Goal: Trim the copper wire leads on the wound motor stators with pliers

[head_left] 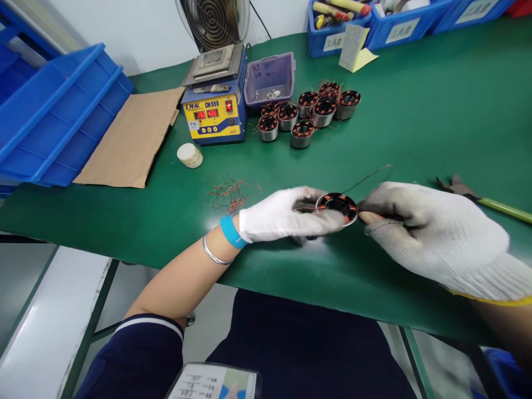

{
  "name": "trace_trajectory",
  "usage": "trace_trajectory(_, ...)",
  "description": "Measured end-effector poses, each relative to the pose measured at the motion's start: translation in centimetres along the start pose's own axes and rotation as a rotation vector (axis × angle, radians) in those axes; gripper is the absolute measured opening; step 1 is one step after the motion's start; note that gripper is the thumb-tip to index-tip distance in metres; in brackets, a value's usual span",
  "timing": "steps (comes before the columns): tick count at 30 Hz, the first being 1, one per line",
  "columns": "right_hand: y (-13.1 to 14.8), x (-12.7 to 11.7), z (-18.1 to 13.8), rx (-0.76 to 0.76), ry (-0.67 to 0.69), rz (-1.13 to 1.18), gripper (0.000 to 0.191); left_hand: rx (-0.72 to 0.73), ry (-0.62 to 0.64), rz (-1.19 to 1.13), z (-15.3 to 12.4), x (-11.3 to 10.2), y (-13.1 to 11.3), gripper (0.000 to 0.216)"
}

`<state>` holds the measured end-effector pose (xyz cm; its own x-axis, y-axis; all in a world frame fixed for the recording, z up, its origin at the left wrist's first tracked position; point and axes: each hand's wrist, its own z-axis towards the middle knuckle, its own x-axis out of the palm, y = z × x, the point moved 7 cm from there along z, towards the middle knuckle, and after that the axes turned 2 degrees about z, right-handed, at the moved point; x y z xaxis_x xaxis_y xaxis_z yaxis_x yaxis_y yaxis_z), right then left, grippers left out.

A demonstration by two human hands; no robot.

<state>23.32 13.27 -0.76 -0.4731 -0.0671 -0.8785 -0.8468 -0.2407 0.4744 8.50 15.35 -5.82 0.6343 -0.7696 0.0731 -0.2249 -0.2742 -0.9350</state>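
My left hand [291,213], in a white glove, is closed around a motor stator [337,206], a metal ring with copper windings inside. It holds the stator a little above the green table. My right hand [424,230], gloved too, pinches at the stator's right edge, where a copper wire seems to run between thumb and finger. What exactly sits in that pinch is mostly hidden. One thin wire [368,176] sticks up from the stator toward the upper right. Pliers with green handles [477,197] lie just beyond my right hand.
Several wound stators [301,133] stand at the back, by a purple bin [270,77] and a blue-yellow CM 558 unit [214,113]. Copper wire scraps [228,195], a white round block [190,155], cardboard [128,138] and a blue crate [62,116] lie leftward. Blue tool boxes [334,44] line the back.
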Motion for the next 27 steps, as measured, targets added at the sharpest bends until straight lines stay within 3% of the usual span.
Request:
trace_trajectory(3, 0.8, -0.6, -0.3, -0.07, -0.012, 0.047, 0.022, -0.144, 0.159, -0.213, -0.3, 1.5, 0.7, 0.055)
trace_trajectory(8, -0.1, 0.4, -0.9, 0.012, 0.108, 0.055, 0.026, 0.088, 0.064, -0.193, -0.9, 0.5, -1.3, 0.078)
trace_trajectory(10, -0.7, 0.8, -1.1, 0.056, 0.161, 0.091, 0.029, 0.221, 0.097, -0.052, -1.8, 0.7, -2.7, 0.063)
trace_trajectory(13, -1.4, 1.9, -1.1, 0.104, 0.315, 0.122, 0.03, 0.47, 0.045, 0.363, -3.4, 1.8, -4.8, 0.017)
trace_trajectory(14, -1.6, 2.1, -1.1, 0.116, 0.357, 0.133, 0.03, 0.554, 0.02, 0.527, -3.9, 2.6, -5.3, 0.016)
trace_trajectory(16, -1.9, 2.5, -1.1, 0.128, 0.4, 0.177, 0.031, 0.591, 0.031, 0.775, -4.0, 4.2, -5.1, 0.037)
trace_trajectory(18, -2.2, 2.3, -1.2, 0.136, 0.372, 0.212, 0.034, 0.541, 0.016, 0.833, -3.5, 4.8, -4.7, 0.038)
trace_trajectory(20, -2.5, 1.8, -1.3, 0.133, 0.282, 0.187, 0.037, 0.455, -0.225, 0.698, -3.0, 2.9, -4.7, 0.031)
trace_trajectory(22, -2.4, 1.0, -1.5, 0.098, 0.155, 0.145, 0.037, 0.308, -0.509, 0.444, -2.8, -0.2, -3.9, 0.037)
trace_trajectory(23, -2.2, 0.7, -1.6, 0.072, 0.106, 0.134, 0.037, 0.22, -0.496, 0.31, -2.3, -0.9, -3.0, 0.041)
trace_trajectory(25, -1.8, 0.4, -1.7, 0.032, 0.05, 0.124, 0.037, -0.054, -0.116, 0.067, -0.8, 0.3, -0.4, 0.045)
trace_trajectory(27, -1.7, 0.7, -1.7, 0.029, 0.073, 0.124, 0.037, -0.185, 0.089, -0.071, -0.6, 1.1, 0.8, 0.045)
